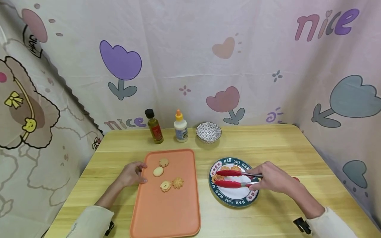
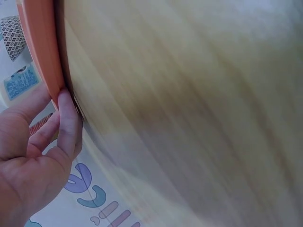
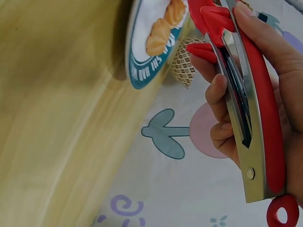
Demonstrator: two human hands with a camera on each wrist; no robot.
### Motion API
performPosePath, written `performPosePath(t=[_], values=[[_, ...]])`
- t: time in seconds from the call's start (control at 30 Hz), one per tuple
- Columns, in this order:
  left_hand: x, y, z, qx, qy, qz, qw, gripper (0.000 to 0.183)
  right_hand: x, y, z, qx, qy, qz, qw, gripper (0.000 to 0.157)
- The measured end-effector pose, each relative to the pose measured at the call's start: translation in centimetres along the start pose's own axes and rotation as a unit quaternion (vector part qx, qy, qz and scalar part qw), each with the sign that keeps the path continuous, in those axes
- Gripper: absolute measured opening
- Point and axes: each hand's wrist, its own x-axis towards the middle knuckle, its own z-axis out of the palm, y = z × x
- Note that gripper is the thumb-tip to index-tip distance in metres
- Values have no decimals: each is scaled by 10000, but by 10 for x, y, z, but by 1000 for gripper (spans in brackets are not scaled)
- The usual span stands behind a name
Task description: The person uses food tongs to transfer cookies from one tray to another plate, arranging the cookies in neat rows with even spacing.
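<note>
Fingers of the left hand [image 1: 132, 174] pinch the rim of the orange tray [image 1: 166, 211] at its nine o'clock side, thumb and fingers apart along the edge. Fingers of the right hand [image 1: 274, 178] are wrapped round the red-and-metal tongs [image 1: 233, 184], the thumb along one arm and the other fingers curled against the opposite one; that hand sits at the three o'clock edge of the plate [image 1: 235, 192].

The tongs point toward nine o'clock, their red ends parted over the plate. A ridged cookie [image 1: 218, 178] at the plate's nine o'clock side lies between those ends; whether they grip it, I cannot tell. Two more cookies [image 1: 236, 168] lie on the plate toward eleven and twelve, partly behind the tongs.

The plate, white with a green lettered rim, rests on the wooden desk [image 1: 268, 142] at the tray's three o'clock, apart from it. On the tray, a speckled round cookie [image 1: 163, 162] lies toward twelve, a pale oval one [image 1: 158, 171] just beside it toward seven; nearer the middle are a ring-centred cookie [image 1: 165, 186] and, at its two o'clock, a star-shaped one [image 1: 178, 183].

Beyond the tray's twelve o'clock end stand a black-capped bottle [image 1: 156, 130] and a white bottle [image 1: 180, 129]; a patterned bowl [image 1: 209, 133] sits at the plate's eleven.
</note>
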Motion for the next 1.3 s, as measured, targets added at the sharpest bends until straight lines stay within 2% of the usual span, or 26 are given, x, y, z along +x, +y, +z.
performPosePath(t=[0.37, 0.6, 0.77, 1.1, 1.3], values=[[1, 0, 0, 4, 41, -4, 10000, 51, -5, 7, 7, 18, 2, 87, 10000, 60], [2, -2, 1, -39, 52, 23, 10000, 50, -6, 6, 6, 195, -102, 331, 9992, 66], [1, -3, 1, -69, 43, 61, 9999, 51, -3, 3, 4, 219, -77, 300, 9993, 66], [1, -3, 0, -59, 24, 73, 10000, 52, 19, -12, 5, 45, 141, 228, 9996, 67], [0, -2, 1, -73, 13, 49, 10000, 51, 37, -29, 11, -134, 100, 46, 9998, 71]])
